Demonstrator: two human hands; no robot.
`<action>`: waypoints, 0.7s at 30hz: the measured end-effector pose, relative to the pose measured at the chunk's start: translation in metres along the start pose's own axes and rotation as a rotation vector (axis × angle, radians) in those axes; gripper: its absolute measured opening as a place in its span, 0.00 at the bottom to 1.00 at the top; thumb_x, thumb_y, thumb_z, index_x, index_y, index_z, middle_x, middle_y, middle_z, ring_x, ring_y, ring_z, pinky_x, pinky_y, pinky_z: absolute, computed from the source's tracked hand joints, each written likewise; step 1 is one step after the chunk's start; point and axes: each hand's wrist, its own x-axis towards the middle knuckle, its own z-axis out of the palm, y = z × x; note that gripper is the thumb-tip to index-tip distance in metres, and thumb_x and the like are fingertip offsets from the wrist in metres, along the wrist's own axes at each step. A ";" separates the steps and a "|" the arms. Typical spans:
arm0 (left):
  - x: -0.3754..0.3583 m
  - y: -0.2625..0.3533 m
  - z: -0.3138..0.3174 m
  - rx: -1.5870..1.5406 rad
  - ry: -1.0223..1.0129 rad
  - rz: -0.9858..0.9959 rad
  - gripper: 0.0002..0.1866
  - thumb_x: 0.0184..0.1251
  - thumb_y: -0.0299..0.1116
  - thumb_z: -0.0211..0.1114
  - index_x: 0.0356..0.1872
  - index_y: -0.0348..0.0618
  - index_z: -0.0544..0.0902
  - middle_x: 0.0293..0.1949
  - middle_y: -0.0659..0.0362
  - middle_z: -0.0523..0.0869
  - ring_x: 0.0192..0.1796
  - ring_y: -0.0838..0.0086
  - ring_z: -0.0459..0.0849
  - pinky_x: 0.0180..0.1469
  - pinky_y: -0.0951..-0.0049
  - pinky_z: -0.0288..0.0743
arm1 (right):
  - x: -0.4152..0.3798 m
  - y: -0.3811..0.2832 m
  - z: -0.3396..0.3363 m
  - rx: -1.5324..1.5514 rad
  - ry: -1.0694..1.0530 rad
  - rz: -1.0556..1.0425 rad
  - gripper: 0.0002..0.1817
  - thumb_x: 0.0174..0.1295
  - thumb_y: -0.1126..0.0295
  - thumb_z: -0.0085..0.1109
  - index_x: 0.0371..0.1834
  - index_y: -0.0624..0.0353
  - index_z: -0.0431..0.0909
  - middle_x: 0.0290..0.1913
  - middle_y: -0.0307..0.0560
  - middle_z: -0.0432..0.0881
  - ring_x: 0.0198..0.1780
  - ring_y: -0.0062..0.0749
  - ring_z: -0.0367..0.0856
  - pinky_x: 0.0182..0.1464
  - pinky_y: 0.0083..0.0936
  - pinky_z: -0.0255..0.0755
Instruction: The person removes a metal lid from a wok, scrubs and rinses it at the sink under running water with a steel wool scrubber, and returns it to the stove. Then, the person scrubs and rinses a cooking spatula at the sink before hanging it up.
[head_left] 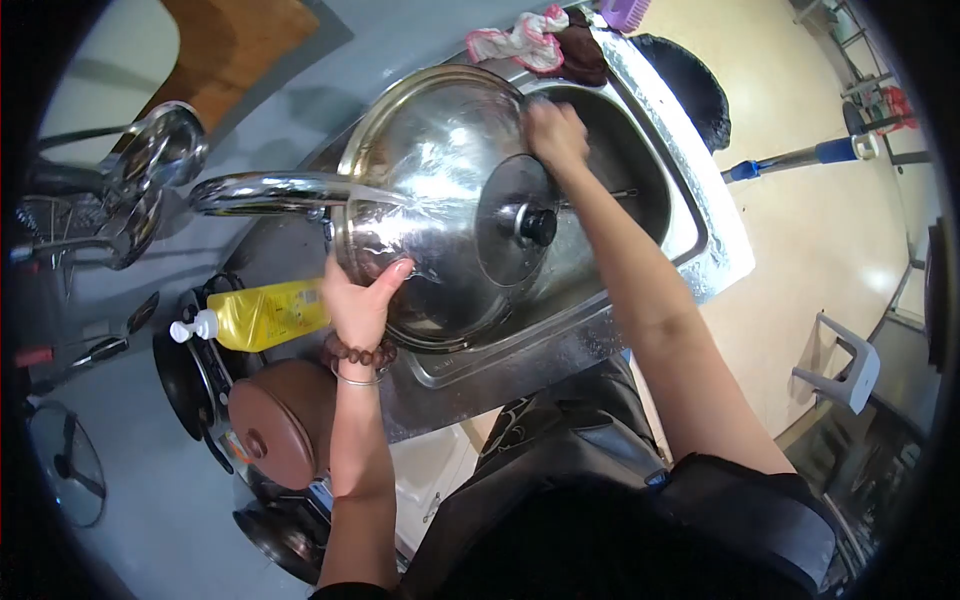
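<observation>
The kitchen had a pale floor (800, 240), a steel table (450, 400) and a deep sink (690, 265) set into it, its rim shiny and apparently wet. From the left the tap (275, 188) reached over the sink, and a thin stream of water (385, 195) fell on the big metal lid (430, 130), spreading across its face. The lid lay tilted over the sink, its black knob (540, 228) and round middle panel facing up toward the person. The left grip (358, 305) was clamped on the near left edge, thumb on the top face and the other fingers mostly hidden behind. The right grip (557, 135) was bent at the far right rim, blurred; whether it was closed on the rim, or on some small grey thing there, could not be made out. Handling such a broad, wet piece well called, in my judgement, for a firm left hold, since smooth metal would likely slip if the thumb relaxed. Keeping the slope toward the sink mattered too, so that the runoff drained there and not over the front edge. The right side did best with short, even strokes along the rim, turning the lid little by little to bring each part under the stream. The yellow bottle (265, 315) and the brown pot (290, 425) sat near the left forearm, so that elbow needed to stay tucked in.
</observation>
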 end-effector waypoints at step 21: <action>-0.099 0.144 0.015 0.047 0.055 0.864 0.13 0.40 0.23 0.67 0.33 0.41 0.81 0.21 0.57 0.80 0.22 0.65 0.80 0.25 0.70 0.72 | -0.164 0.019 -0.144 1.371 -0.158 0.399 0.13 0.62 0.64 0.47 0.44 0.60 0.71 0.33 0.41 0.73 0.33 0.28 0.74 0.33 0.25 0.71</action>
